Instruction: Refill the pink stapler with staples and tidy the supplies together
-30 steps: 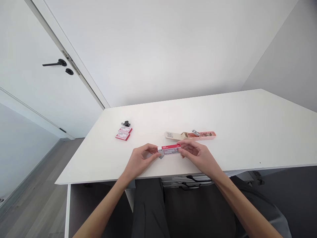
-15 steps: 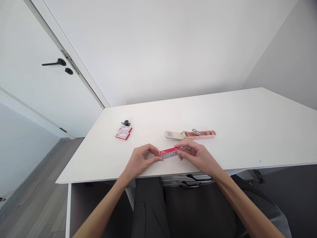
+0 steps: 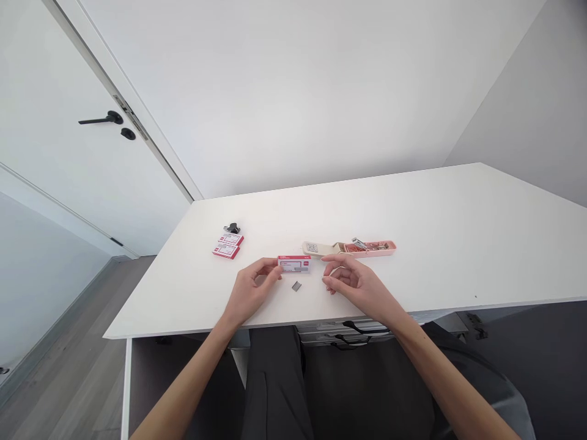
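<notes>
Pinched at its left end by my left hand (image 3: pixel 253 287) is a small red-and-white staple box (image 3: pixel 294 264), its printed front turned toward me. A short grey strip of staples (image 3: pixel 296 286) lies on the desk just below the box. To the right of the box, my right hand (image 3: pixel 355 282) is curled loosely, with thumb and forefinger apart and nothing visible between them. Behind that hand rests a long, narrow pink case (image 3: pixel 384 249) with its cream lid (image 3: pixel 316 248) folded out to the left. Small orange and metallic pieces sit inside the case.
Two more red-and-white boxes (image 3: pixel 228 245) lie at the left of the white desk (image 3: pixel 440 244), with a black and silver item (image 3: pixel 233 228), perhaps a clip, behind them. A wall borders the desk's far edge. Drawers with black handles (image 3: pixel 360 328) are under the front edge.
The staple box has moved left and turned its front toward me. My right hand has let go of it. The grey staple strip now shows on the desk.
</notes>
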`<action>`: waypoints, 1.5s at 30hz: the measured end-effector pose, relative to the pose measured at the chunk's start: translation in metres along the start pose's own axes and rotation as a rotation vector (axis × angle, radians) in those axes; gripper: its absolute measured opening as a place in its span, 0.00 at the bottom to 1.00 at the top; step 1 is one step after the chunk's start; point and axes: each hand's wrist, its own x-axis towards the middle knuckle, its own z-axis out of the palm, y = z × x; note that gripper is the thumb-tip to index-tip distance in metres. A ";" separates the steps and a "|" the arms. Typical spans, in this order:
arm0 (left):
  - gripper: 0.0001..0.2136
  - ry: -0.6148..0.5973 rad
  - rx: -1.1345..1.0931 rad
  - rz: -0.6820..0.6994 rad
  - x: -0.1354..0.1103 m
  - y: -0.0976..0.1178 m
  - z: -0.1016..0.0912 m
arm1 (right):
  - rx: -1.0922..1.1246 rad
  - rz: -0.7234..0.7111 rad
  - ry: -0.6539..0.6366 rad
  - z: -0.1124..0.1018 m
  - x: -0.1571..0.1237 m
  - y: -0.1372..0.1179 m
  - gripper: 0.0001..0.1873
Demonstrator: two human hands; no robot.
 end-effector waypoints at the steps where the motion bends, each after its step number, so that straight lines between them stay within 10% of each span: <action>1: 0.17 0.021 0.002 -0.017 0.000 -0.002 -0.002 | -0.012 -0.003 0.001 0.001 0.000 0.001 0.22; 14: 0.24 0.384 0.360 -0.245 -0.021 -0.046 -0.092 | -0.183 -0.042 -0.010 0.005 -0.002 0.002 0.16; 20: 0.19 0.505 0.537 -0.222 -0.020 -0.051 -0.105 | -0.204 -0.051 -0.002 0.006 -0.002 0.000 0.16; 25: 0.13 0.458 0.553 -0.053 -0.009 -0.054 -0.083 | -0.232 -0.062 0.005 0.006 -0.002 0.001 0.13; 32: 0.11 0.096 0.548 0.392 0.028 -0.034 -0.018 | -0.283 -0.085 0.015 0.009 -0.001 0.003 0.09; 45: 0.16 -0.174 0.103 0.280 0.111 -0.017 0.029 | -0.476 -0.135 -0.026 0.018 0.003 0.002 0.13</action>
